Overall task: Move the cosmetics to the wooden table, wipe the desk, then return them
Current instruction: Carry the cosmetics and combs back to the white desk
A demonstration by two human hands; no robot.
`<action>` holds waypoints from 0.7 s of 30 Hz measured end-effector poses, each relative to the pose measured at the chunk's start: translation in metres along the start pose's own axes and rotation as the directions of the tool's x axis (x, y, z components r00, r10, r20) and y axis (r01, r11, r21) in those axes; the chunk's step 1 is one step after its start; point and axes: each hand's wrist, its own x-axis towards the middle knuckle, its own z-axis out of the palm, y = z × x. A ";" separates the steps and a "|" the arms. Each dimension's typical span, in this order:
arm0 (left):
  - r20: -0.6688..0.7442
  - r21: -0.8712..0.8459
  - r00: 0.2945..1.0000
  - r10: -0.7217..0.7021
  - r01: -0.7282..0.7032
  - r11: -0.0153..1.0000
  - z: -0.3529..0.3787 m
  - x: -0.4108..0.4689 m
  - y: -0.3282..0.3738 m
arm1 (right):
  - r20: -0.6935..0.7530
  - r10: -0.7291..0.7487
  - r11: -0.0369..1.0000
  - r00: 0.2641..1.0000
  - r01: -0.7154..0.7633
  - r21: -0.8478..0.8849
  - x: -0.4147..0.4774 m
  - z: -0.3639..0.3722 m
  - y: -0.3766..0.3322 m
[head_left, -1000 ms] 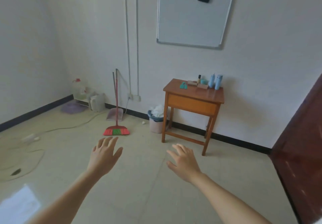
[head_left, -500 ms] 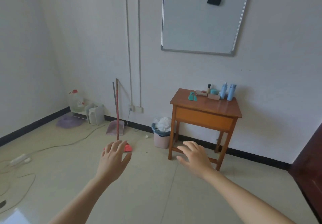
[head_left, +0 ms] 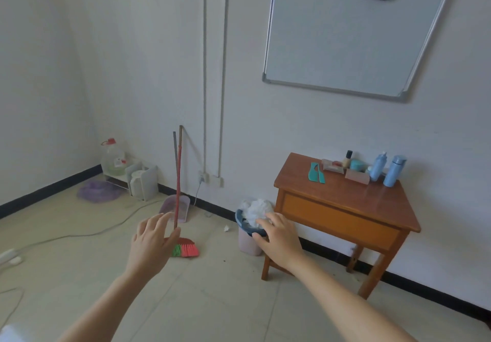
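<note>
A small wooden table [head_left: 345, 195] stands against the far wall at the right. On its back edge sit the cosmetics: two light blue bottles [head_left: 385, 170], a teal jar [head_left: 357, 165], a dark-capped foundation bottle [head_left: 347, 158], a pinkish palette [head_left: 332, 165], a pink box [head_left: 357, 177] and a teal curved piece [head_left: 316, 173]. My left hand [head_left: 152, 243] and my right hand [head_left: 279, 236] are stretched out in front of me with relaxed fingers, holding nothing, well short of the table.
A full waste bin [head_left: 251, 231] stands left of the table. A red broom [head_left: 178, 195] and a dustpan [head_left: 176, 207] lean on the wall. A water jug [head_left: 113, 159], a white appliance [head_left: 142, 183], a purple basin [head_left: 98, 190] and cables [head_left: 79, 232] lie at the left. A whiteboard [head_left: 345, 30] hangs above.
The view has closed in on the wooden table, which looks larger and sits further right. Both hands stay out in front, open and empty.
</note>
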 end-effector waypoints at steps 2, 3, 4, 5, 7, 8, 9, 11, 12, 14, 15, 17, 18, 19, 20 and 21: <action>0.003 0.001 1.000 -0.004 0.004 1.000 0.013 0.034 -0.010 | 0.014 0.002 1.000 1.000 -0.002 0.006 0.031 0.012 0.004; 0.011 0.003 1.000 0.003 -0.003 1.000 0.020 0.052 -0.014 | 0.016 0.002 1.000 1.000 -0.002 0.008 0.047 0.017 0.007; 0.023 0.006 1.000 0.009 -0.010 1.000 0.028 0.071 -0.019 | 0.016 -0.001 1.000 1.000 0.000 0.003 0.063 0.022 0.010; 0.035 0.008 0.999 0.017 -0.018 1.000 0.035 0.090 -0.022 | 0.013 0.000 1.000 1.000 0.000 -0.005 0.078 0.026 0.015; 0.060 -0.001 0.997 0.040 -0.040 0.999 0.048 0.130 -0.025 | 0.013 0.034 0.999 0.999 -0.034 -0.016 0.108 0.032 0.026; 0.069 -0.012 0.996 0.055 -0.054 0.998 0.054 0.151 -0.026 | 0.016 0.064 0.998 0.998 -0.064 -0.021 0.123 0.032 0.032; 0.079 -0.023 0.995 0.068 -0.066 0.998 0.061 0.173 -0.025 | 0.019 0.098 0.995 0.995 -0.097 -0.030 0.138 0.033 0.039; 0.106 -0.034 0.989 0.103 -0.100 0.994 0.077 0.217 -0.022 | -0.007 0.160 0.986 0.987 -0.160 -0.043 0.165 0.031 0.055; 0.125 -0.037 0.983 0.132 -0.129 0.991 0.088 0.238 -0.017 | -0.031 0.192 0.980 0.981 -0.193 -0.040 0.174 0.031 0.064; 0.189 -0.032 0.962 0.195 -0.192 0.981 0.116 0.274 -0.002 | -0.055 0.273 0.961 0.960 -0.275 -0.031 0.185 0.032 0.085; 0.230 -0.034 0.948 0.219 -0.217 0.976 0.133 0.287 0.009 | -0.050 0.319 0.947 0.946 -0.321 -0.031 0.184 0.034 0.098; 0.311 -0.058 0.913 0.266 -0.261 0.964 0.168 0.300 0.032 | -0.019 0.413 0.909 0.911 -0.413 -0.047 0.174 0.040 0.124; 0.343 -0.080 0.891 0.296 -0.287 0.955 0.187 0.305 0.046 | -0.011 0.458 0.887 0.889 -0.457 -0.059 0.168 0.043 0.140; 0.371 -0.098 0.868 0.330 -0.317 0.943 0.205 0.309 0.062 | -0.010 0.501 0.863 0.866 -0.500 -0.069 0.164 0.044 0.156; 0.397 -0.110 0.843 0.363 -0.349 0.931 0.222 0.313 0.078 | -0.014 0.539 0.839 0.842 -0.539 -0.077 0.161 0.043 0.173; 0.417 -0.118 0.817 0.397 -0.384 0.916 0.239 0.317 0.095 | -0.021 0.572 0.816 0.820 -0.572 -0.085 0.159 0.042 0.190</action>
